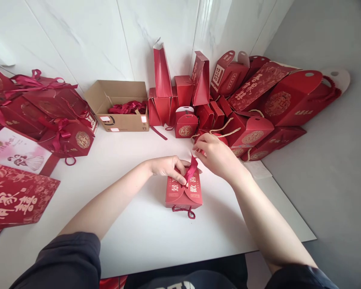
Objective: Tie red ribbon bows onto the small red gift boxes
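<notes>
In the head view, a small red gift box (184, 197) sits on the white table (132, 224) in front of the person, with a dark red cord (191, 214) looping out at its near side. The left hand (170, 166) rests over the top of the box, its thumb and fingers pinching the lower part of a red ribbon (192, 167). The right hand (213, 150) is just above and to the right, fingers drawn together on the ribbon's upper end. Behind stands an open cardboard box (126, 123) holding loose ribbons (128, 107). More red boxes (250, 130) crowd the right rear; bow-tied boxes (69, 138) lie at left.
</notes>
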